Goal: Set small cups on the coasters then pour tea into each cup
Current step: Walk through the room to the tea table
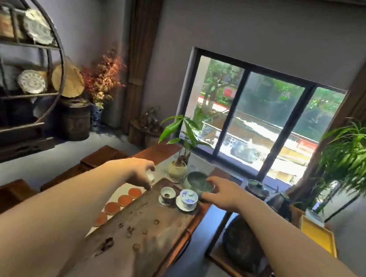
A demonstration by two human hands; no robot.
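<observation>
Several round orange coasters [124,200] lie in a row on a pale runner along the left edge of the wooden tea tray [136,246]. My left hand [138,172] hovers above the far end of that row, its fingers closed on a small white cup [150,177]. My right hand [221,192] reaches over the green bowl [196,181], fingers at its near rim; whether it grips anything is hidden. A blue-and-white lidded gaiwan [188,199] on its saucer and a dark cup with a strainer [167,194] stand on the tray's far end.
A potted plant [177,169] stands behind the tray beside the green bowl. A dark kettle [280,200] and a lidded glass pot [257,188] sit to the right, with a yellow tray [319,236] further right. Wooden stools [102,156] flank the table's left side.
</observation>
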